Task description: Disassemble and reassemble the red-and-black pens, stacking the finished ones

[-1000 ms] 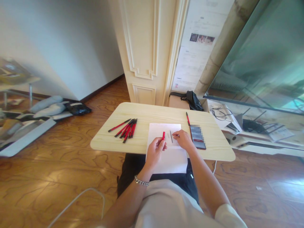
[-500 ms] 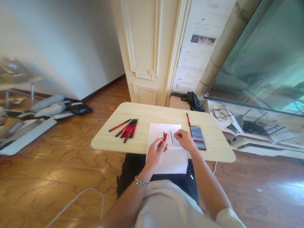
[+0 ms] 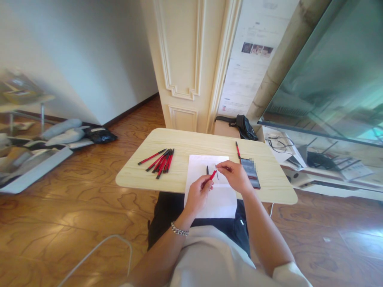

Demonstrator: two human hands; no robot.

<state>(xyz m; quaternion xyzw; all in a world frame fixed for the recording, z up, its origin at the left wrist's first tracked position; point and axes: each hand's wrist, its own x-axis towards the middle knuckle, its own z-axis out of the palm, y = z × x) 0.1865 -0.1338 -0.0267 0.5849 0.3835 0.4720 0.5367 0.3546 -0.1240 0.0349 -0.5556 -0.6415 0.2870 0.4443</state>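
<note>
My left hand (image 3: pixel 198 194) is closed around a red pen barrel (image 3: pixel 213 175), tilted up to the right above a white sheet of paper (image 3: pixel 214 203). My right hand (image 3: pixel 235 175) has thumb and fingertips pinched together close to the barrel's upper end; whatever is between them is too small to make out. A thin dark pen refill (image 3: pixel 218 175) shows beneath the right fingertips, over the paper. Just behind the left fingers lies a small black pen part (image 3: pixel 207 170).
Several red and black pens (image 3: pixel 163 163) lie heaped at the left of the light wooden table (image 3: pixel 134 171). To the right are a phone (image 3: pixel 255 181) and another red and black pen (image 3: pixel 237 149). A black bag (image 3: pixel 247 127) sits beyond the table's far edge.
My right hand has moved left, its fingertips coming to the end of the red barrel. My left hand has tilted the barrel further right and shifted it slightly toward the right hand.
</note>
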